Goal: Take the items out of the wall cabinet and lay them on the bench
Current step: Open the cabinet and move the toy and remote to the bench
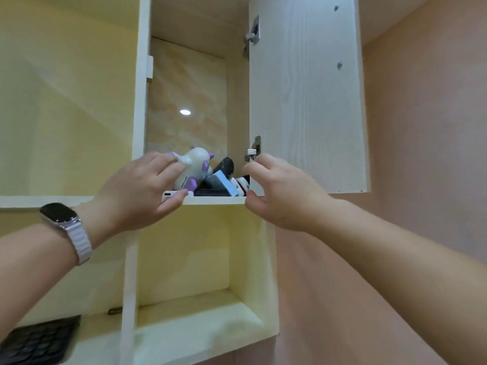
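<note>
Items of the task sit heaped on the shelf of the white wall cabinet [193, 200], at the compartment's bottom, its white wood-grain door [305, 96] swung open to the right.

Head view: foremost is a glossy white toy figure with purple limbs and horns [193, 167], tilted to the left. Beside it to the right lie a pale blue rectangular block [226, 183], a dark rounded object [224, 164] behind it, and small white-and-red pieces [241, 186] against the right wall. These are crowded together and partly hide one another; what the dark and red-white things are cannot be made out. A flat white device [171, 195] lies at the shelf's front edge, mostly covered by the thumb.

Left hand [137, 191], a dark-faced watch on a pale band [63, 219] at the wrist, is raised to the shelf, fingers spread over the toy's left side, thumb beneath on the shelf lip; grip not fully closed. Right hand [279, 191] is raised at the door's lower hinge corner, fingers curled but holding nothing, thumb at the shelf edge.

A black keyboard [37, 343] is cut off at the lower left.
</note>
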